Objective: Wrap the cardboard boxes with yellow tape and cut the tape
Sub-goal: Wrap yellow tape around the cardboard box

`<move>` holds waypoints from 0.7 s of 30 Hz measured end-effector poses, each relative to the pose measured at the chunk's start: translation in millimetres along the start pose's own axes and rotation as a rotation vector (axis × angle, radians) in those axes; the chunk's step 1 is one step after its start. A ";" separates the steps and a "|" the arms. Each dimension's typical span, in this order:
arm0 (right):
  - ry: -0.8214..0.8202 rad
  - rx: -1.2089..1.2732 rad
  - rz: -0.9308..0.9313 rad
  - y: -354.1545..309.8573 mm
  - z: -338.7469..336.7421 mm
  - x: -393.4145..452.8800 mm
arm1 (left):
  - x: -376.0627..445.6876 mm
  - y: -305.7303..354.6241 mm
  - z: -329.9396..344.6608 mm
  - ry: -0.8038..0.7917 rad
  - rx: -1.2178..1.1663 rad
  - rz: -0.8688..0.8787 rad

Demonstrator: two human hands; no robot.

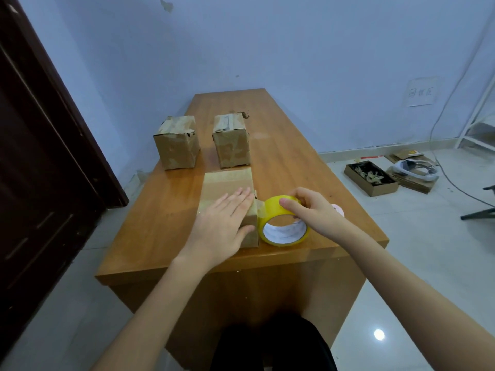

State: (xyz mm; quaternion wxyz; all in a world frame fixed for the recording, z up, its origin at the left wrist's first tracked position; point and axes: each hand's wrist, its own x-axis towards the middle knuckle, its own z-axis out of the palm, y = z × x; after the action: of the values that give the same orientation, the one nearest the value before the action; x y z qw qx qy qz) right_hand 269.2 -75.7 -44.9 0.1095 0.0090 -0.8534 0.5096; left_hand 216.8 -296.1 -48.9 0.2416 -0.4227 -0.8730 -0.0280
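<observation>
1. The wooden worktop (289, 145) is seen running away from the person, with all the task's things on it
2. Two worn cardboard boxes (177, 141) are stood side by side at mid-worktop, well apart from the hands; torn paper and old tape are visible on their tops
3. The near box (226, 187) lies at the front edge; it is pressed flat by the left hand (222, 223), whose fingers are laid straight across the top, so nothing is clasped
4. The yellow tape roll (284, 223) is stood on edge just beside that box's right face, and its rim is pinched by the right hand (310, 210); a short strip already joins roll and box
5. The step is judged best done if the box is kept pinned while the roll is drawn round it under steady tension, so that the tape is laid without creases
</observation>
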 end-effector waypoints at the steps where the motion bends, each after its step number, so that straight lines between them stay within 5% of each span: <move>1: 0.018 -0.018 -0.006 -2.1 -1.0 0.6 | -0.1 0.4 0.0 0.008 -0.004 0.001; 15: 0.017 -0.188 -0.092 -11.2 -16.3 3.4 | 2.3 1.0 2.1 0.053 -0.042 -0.023; 21: 0.097 -0.539 -0.218 -13.4 -16.1 2.7 | 1.0 1.3 1.4 0.065 -0.064 -0.026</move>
State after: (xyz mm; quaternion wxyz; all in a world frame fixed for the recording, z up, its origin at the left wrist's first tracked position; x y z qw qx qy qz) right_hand 271.2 -67.8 -25.5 0.2028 0.0465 -0.9457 0.2496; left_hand 216.7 -294.1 -49.9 0.2556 -0.4178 -0.8688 -0.0727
